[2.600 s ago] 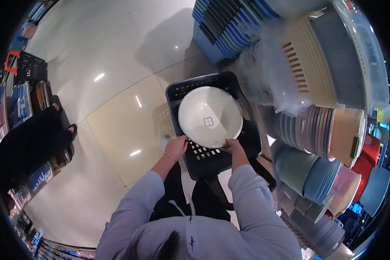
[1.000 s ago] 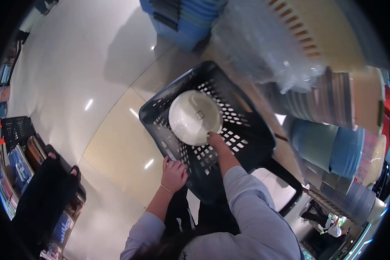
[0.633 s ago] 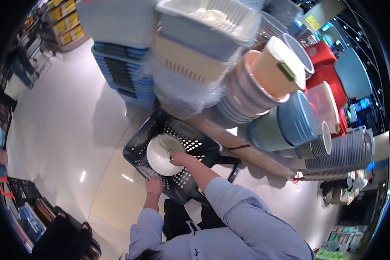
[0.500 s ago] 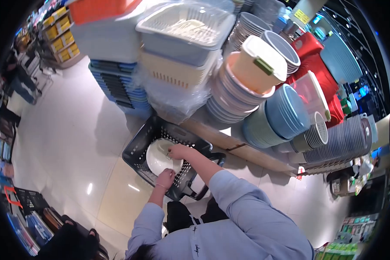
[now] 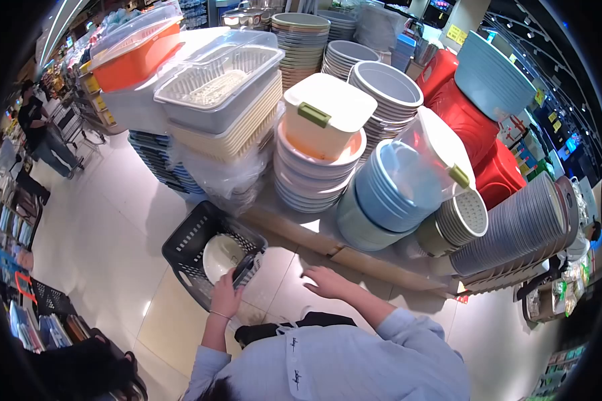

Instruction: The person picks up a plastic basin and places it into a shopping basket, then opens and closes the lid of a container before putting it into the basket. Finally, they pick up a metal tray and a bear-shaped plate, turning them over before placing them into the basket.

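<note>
A dark grey shopping basket with perforated sides stands on the floor at the foot of the display. Inside it lies a round white bowl, tilted towards one side. My left hand, with a thin bracelet at the wrist, is at the basket's near rim, its fingers curled over the edge close to the bowl. To the right of the basket, my right hand hovers over the floor, fingers apart and holding nothing. The basket's handle lies at its right side.
A low display carries pink basins, blue buckets, a cream lidded box and stacked cream baskets. Shelves line the left. A person stands by a cart, and a dark-clothed person is at lower left.
My right hand has left the bowl and moved right, out of the basket. My left hand has gone from the bowl to the basket's rim. The view has shifted, showing more of the display.
</note>
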A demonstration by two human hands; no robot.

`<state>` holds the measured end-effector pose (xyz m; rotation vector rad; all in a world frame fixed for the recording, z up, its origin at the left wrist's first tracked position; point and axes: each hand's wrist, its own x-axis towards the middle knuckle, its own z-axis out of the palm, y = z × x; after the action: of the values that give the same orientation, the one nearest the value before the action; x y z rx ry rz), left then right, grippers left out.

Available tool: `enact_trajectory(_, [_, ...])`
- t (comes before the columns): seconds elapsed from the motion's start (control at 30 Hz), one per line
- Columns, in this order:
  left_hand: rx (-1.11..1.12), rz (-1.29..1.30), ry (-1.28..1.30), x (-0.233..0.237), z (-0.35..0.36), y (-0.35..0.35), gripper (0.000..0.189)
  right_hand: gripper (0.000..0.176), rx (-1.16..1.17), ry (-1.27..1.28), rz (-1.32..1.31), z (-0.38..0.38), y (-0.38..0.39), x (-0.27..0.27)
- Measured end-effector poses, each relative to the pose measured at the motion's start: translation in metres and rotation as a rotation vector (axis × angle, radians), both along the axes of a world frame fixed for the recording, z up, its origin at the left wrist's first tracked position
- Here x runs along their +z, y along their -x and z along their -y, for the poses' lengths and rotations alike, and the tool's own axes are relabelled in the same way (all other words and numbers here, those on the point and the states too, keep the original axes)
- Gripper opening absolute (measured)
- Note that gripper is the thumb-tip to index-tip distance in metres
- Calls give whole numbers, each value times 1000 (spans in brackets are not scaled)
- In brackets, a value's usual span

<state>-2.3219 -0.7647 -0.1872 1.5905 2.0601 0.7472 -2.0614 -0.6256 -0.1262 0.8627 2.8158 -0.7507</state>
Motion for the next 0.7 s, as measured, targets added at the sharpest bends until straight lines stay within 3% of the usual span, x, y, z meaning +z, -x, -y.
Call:
enact_trajectory(0.07, [148, -155, 96, 1, -7, -13, 52, 29, -185, 215, 40, -14, -56, -7])
enact_trajectory(0.13, [228, -270, 184, -3, -13, -21, 49, 29, -223, 183, 61, -33, -95, -6])
enact_trajectory(0.23, [269, -228, 258, -1, -15, -22, 46, 30, -292, 154, 49, -58, -121, 9])
enact_trajectory(0.3, [270, -214, 264, 1, -14, -18, 47, 32, -439, 242, -134, -80, -120, 22])
enact_trajectory(0.43, [195, -119, 326, 10, -22, 3, 47, 28, -621, 288, -357, -125, -88, 53])
enact_trajectory(0.5, [193, 326, 494, -12, -30, 35, 47, 27, -653, 270, -404, -150, -73, 61])
enact_trajectory(0.53, [168, 278, 542, 19, -40, 35, 50, 27, -640, 295, -497, -166, -68, 60])
enact_trajectory(0.57, [152, 270, 502, -1, -46, 50, 48, 26, -623, 314, -597, -183, -60, 62])
enact_trajectory(0.63, [158, 341, 359, 33, -80, 52, 47, 26, -651, 393, -654, -204, -45, 87])
enact_trajectory(0.67, [170, 405, 271, 11, -98, 63, 40, 26, -659, 415, -707, -218, -42, 87])
enact_trajectory(0.7, [145, 451, 187, 28, -117, 61, 37, 27, -717, 404, -732, -228, -35, 97])
